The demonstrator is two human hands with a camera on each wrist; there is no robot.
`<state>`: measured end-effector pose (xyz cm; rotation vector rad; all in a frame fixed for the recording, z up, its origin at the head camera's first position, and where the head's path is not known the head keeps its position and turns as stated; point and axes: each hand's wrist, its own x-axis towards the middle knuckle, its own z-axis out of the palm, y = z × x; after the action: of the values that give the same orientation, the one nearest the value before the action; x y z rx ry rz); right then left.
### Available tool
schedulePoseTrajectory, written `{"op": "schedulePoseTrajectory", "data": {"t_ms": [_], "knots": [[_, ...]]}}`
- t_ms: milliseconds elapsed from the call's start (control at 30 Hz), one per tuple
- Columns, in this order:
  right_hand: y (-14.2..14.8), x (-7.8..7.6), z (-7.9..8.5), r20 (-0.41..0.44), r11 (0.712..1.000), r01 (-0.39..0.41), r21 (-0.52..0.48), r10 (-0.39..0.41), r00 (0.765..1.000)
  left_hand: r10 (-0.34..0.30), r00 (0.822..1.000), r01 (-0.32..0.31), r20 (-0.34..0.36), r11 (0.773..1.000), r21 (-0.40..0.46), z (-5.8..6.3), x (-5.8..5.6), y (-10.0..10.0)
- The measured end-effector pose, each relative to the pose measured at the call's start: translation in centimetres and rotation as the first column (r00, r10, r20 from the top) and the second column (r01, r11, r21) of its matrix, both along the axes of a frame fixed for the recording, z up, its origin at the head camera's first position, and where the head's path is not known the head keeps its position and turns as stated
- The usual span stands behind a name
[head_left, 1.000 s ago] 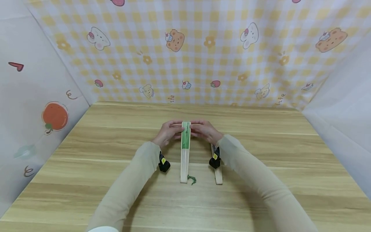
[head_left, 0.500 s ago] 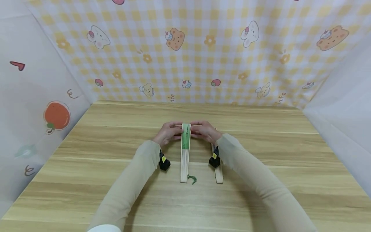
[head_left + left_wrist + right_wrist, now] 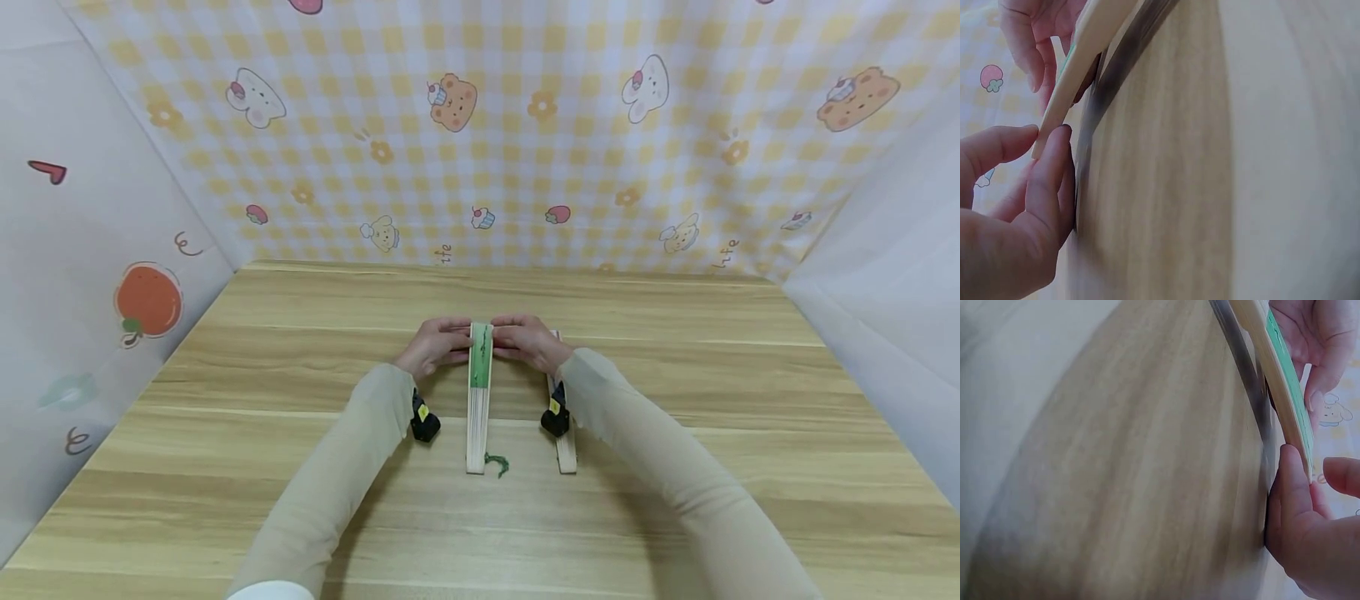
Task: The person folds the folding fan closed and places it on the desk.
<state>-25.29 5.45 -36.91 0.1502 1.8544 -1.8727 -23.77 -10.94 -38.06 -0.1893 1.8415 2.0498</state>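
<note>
A folded hand fan (image 3: 477,425), green cloth at its far end and pale sticks at its near end, lies lengthwise in the middle of the table. My left hand (image 3: 433,346) pinches the far end from the left; the left wrist view shows thumb and fingers on either side of its edge. From the right, my right hand (image 3: 527,342) touches that end with its fingers, while the thumb (image 3: 1342,476) stands slightly off it in the right wrist view. A green tassel cord (image 3: 498,464) curls beside the near end.
A second folded fan (image 3: 567,455) lies to the right, partly covered by my right wrist and its black camera (image 3: 556,417). The wooden table (image 3: 480,542) ends at a yellow checked curtain (image 3: 517,167). White sheets hang at both sides.
The green fan's far end has come down slightly toward the table, with both hands beside it. More of the second fan's far end shows. The near end and tassel cord stay in place.
</note>
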Motion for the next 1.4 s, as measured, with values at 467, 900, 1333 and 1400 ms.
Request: {"op": "schedulePoseTrajectory", "data": {"t_ms": [467, 900, 1333, 1400], "knots": [[-0.12, 0.25, 0.18, 0.002, 1.000, 0.006, 0.012, -0.006, 1.000, 0.002, 1.000, -0.002, -0.013, 1.000, 0.011, -0.12, 0.09, 0.08], [-0.08, 0.37, 0.24, 0.005, 1.000, 0.019, 0.004, -0.019, 1.000, 0.009, 1.000, -0.009, -0.017, 1.000, -0.011, -0.06, 0.11, 0.14], [0.56, 0.42, 0.19, 0.019, 0.998, 0.021, -0.052, -0.020, 1.000, 0.002, 1.000, -0.002, 0.001, 0.999, -0.050, 0.23, 0.39, 0.18], [0.62, 0.55, 0.25, 0.019, 0.999, 0.018, -0.049, -0.017, 1.000, -0.004, 1.000, 0.004, 0.002, 0.998, -0.063, 0.28, 0.40, 0.18]]}}
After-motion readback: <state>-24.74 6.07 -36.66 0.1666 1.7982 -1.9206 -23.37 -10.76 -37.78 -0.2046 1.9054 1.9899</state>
